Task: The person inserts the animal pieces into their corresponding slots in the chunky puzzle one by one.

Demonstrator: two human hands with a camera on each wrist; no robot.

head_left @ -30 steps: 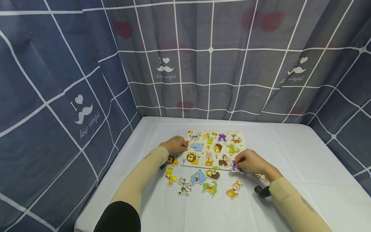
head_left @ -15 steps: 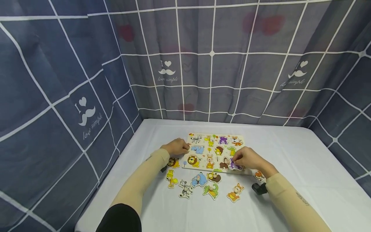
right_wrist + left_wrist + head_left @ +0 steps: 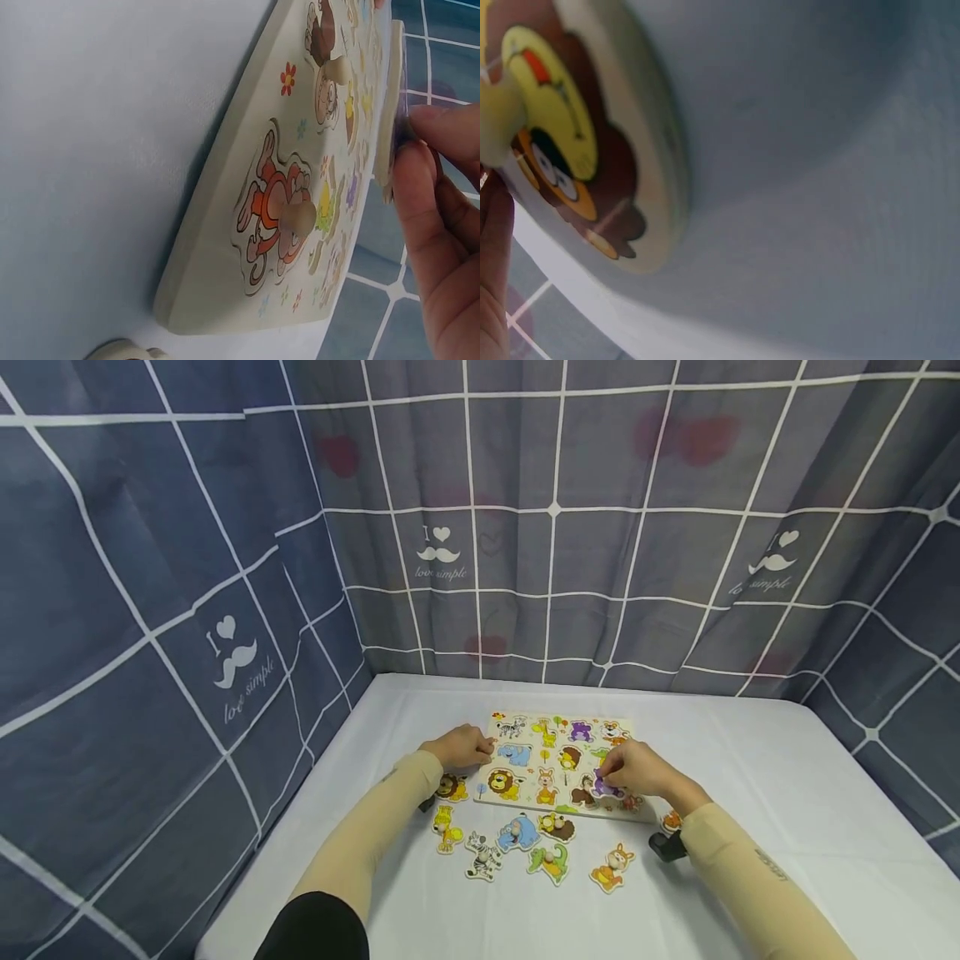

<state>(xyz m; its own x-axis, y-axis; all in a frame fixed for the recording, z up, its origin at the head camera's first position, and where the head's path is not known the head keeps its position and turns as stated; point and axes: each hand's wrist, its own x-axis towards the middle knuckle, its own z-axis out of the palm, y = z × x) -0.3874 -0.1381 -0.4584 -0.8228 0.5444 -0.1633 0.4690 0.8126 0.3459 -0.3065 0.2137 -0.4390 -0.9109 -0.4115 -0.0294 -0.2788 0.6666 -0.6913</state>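
My right hand (image 3: 637, 770) pinches a purple animal puzzle piece (image 3: 606, 787) between thumb and fingertips. In the right wrist view that piece (image 3: 392, 112) is held edge-on, slightly above the animal peg puzzle board (image 3: 195, 300). My left hand (image 3: 459, 747) rests at the left edge of the board (image 3: 517, 806), its fingertips touching there. The left wrist view shows just part of one finger (image 3: 493, 255). A red monkey piece (image 3: 274, 202) with a wooden knob sits in its corner recess, and a brown monkey piece (image 3: 326, 90) lies near it on the board.
Loose on the white tablecloth (image 3: 420, 918) lie a lion piece (image 3: 452, 787), giraffe (image 3: 447, 831), zebra (image 3: 483, 857), elephant (image 3: 518, 833), hedgehog (image 3: 557, 827), crocodile (image 3: 550, 863) and kangaroo (image 3: 612, 867). An orange piece (image 3: 671, 822) is partly hidden by my right wrist. Checked curtains (image 3: 600, 552) surround the table.
My right hand has carried the purple piece from the board's front edge inward, over its lower right part. The left hand keeps its place at the left edge. The head view has tilted slightly up.
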